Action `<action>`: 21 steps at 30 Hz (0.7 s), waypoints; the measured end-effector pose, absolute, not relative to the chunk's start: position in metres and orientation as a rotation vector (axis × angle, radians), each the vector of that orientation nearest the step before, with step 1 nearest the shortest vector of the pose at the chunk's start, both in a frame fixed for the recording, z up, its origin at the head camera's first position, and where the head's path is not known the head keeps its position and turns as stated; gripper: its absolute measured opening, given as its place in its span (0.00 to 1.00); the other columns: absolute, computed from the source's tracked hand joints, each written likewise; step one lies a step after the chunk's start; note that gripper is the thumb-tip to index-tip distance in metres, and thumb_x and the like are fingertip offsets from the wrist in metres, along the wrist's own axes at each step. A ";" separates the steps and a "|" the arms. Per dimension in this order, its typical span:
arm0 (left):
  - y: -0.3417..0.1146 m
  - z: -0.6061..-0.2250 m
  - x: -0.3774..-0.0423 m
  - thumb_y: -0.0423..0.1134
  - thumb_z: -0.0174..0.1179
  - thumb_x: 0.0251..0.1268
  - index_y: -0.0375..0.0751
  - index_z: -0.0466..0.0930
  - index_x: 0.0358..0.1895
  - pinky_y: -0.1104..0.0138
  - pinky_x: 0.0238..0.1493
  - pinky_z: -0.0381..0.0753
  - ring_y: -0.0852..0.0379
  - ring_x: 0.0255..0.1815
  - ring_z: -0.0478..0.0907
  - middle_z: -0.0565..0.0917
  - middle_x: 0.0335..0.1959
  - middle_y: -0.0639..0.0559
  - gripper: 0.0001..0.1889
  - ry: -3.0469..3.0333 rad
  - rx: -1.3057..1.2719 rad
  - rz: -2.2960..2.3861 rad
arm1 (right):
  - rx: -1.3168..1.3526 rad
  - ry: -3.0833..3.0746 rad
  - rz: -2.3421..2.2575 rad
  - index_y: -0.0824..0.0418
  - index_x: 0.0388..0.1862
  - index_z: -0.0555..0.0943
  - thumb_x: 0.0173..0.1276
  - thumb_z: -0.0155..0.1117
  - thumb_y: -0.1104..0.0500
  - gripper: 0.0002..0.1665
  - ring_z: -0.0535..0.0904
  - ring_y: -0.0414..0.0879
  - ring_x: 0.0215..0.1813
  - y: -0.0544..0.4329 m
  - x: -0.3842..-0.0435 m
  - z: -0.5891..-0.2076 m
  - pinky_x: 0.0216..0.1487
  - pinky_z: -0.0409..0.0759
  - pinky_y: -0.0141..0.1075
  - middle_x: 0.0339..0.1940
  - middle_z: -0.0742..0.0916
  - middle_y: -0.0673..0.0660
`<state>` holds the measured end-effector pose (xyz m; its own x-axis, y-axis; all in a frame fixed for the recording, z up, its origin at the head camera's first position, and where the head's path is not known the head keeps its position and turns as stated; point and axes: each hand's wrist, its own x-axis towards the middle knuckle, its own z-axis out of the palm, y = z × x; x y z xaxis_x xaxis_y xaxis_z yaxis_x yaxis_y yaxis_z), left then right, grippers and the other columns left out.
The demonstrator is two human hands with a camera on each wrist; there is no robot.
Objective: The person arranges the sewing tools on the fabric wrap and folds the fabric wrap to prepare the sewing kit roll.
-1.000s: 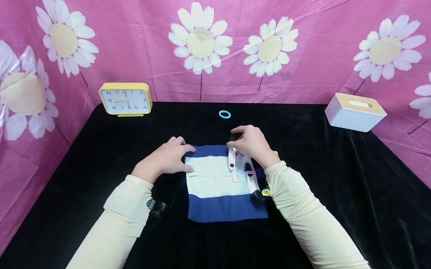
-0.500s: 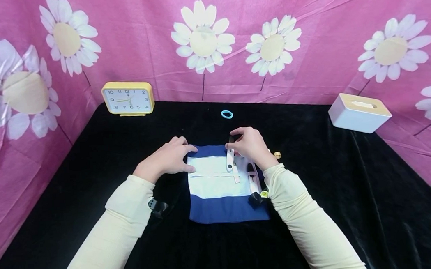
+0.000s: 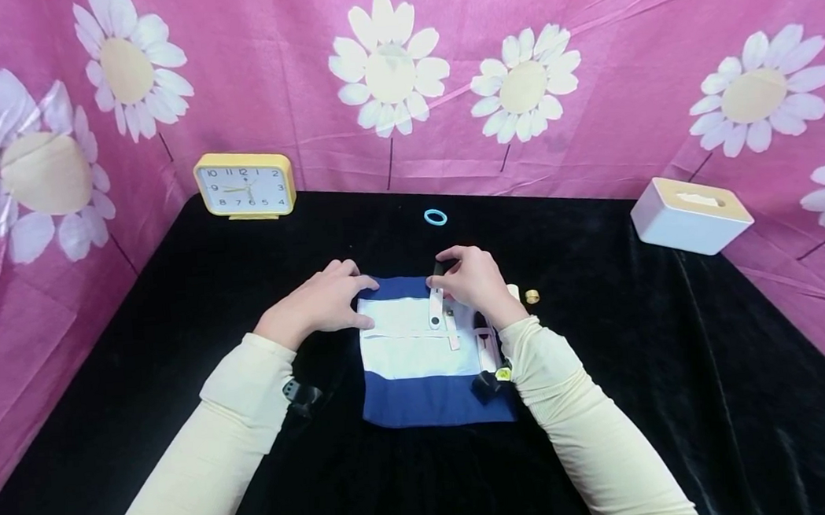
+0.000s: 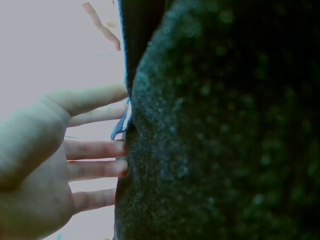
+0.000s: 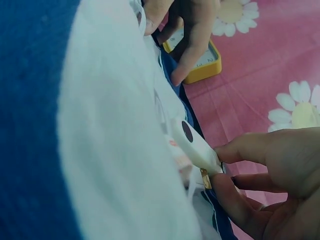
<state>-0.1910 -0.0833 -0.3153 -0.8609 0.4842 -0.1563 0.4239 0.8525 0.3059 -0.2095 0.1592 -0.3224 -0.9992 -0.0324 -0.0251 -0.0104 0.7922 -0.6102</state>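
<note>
A blue and white cloth organizer with pocket seams and an elastic band lies flat on the black-covered table. My left hand rests at its upper left edge, fingers extended; the left wrist view shows the fingertips at the cloth edge. My right hand pinches a slim white tool between thumb and fingers, over the organizer's upper part. Its lower end carries a dark round spot, also seen on the white tool in the right wrist view. A second white item sits under a band at the right.
A yellow clock stands at the back left. The tissue box is at the back right. A light-blue ring lies behind the organizer, and a small gold ring lies right of my right hand. A pink flowered curtain encloses the table.
My right hand and the white tool have shifted slightly left across the organizer. The gold ring has come into view beside the right wrist. The left hand has stayed in place.
</note>
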 end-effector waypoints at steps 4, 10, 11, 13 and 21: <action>-0.084 -0.316 -0.191 0.52 0.69 0.63 0.48 0.76 0.69 0.52 0.62 0.72 0.47 0.60 0.67 0.73 0.63 0.43 0.32 2.799 0.693 0.387 | -0.040 2.945 -0.976 0.57 0.59 0.82 0.61 0.76 0.52 0.28 0.84 0.40 0.24 0.157 -0.210 -0.324 0.35 0.79 0.35 0.35 0.89 0.57; -0.086 -0.317 -0.193 0.52 0.69 0.63 0.48 0.75 0.69 0.51 0.62 0.72 0.47 0.60 0.66 0.73 0.63 0.43 0.32 2.797 0.690 0.381 | -0.069 2.932 -0.981 0.59 0.59 0.83 0.61 0.75 0.52 0.28 0.84 0.39 0.23 0.155 -0.210 -0.327 0.35 0.80 0.34 0.34 0.89 0.58; -0.086 -0.317 -0.193 0.52 0.69 0.63 0.48 0.75 0.69 0.51 0.62 0.72 0.46 0.60 0.66 0.73 0.63 0.43 0.32 2.798 0.692 0.380 | -0.072 2.930 -0.981 0.59 0.59 0.83 0.61 0.75 0.52 0.28 0.84 0.39 0.23 0.155 -0.211 -0.327 0.35 0.80 0.34 0.34 0.88 0.58; -0.086 -0.317 -0.193 0.52 0.69 0.63 0.48 0.75 0.69 0.51 0.62 0.72 0.47 0.60 0.66 0.73 0.63 0.43 0.32 2.796 0.692 0.380 | -0.075 2.924 -0.983 0.59 0.59 0.83 0.61 0.75 0.53 0.28 0.84 0.40 0.23 0.156 -0.211 -0.328 0.35 0.80 0.34 0.34 0.88 0.58; -0.087 -0.316 -0.192 0.52 0.69 0.63 0.48 0.75 0.70 0.51 0.63 0.72 0.46 0.61 0.66 0.72 0.64 0.43 0.32 2.791 0.693 0.384 | -0.077 2.934 -0.941 0.57 0.59 0.83 0.60 0.75 0.52 0.28 0.83 0.43 0.28 0.153 -0.210 -0.327 0.38 0.78 0.36 0.34 0.87 0.57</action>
<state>-0.1924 -0.0867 -0.3159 -0.8590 0.4842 -0.1663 0.4212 0.8531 0.3080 -0.2103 0.1533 -0.3268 -0.9970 -0.0658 -0.0411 -0.0296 0.8123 -0.5825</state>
